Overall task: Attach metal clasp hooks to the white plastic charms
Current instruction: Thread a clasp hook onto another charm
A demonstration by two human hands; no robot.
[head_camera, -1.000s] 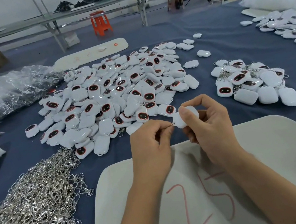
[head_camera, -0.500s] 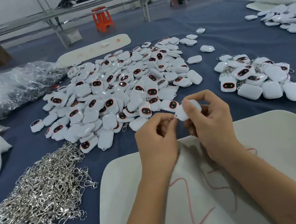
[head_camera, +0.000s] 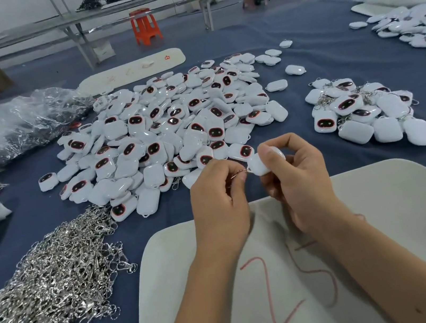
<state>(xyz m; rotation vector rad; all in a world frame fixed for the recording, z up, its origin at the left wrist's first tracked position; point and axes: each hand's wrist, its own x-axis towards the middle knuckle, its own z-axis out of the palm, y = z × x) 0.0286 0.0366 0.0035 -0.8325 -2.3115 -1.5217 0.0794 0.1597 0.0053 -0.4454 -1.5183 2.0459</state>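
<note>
From the heap of loose clasp hooks (head_camera: pixel 49 282) at my left, I move in: my left hand (head_camera: pixel 218 210) pinches one small ring (head_camera: pixel 239 173) at its fingertips, and my right hand (head_camera: pixel 297 184) grips the white charm (head_camera: pixel 258 164) just above the foam board (head_camera: pixel 382 218). I judge the ring could slip past the charm's tiny loop if either pinch loosens, dropping into the unfinished pile (head_camera: pixel 173 128).

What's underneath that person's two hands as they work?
A white board with a red "25" scrawled on it lies below the left hand and right hand. The forearms cover part of it.
</note>
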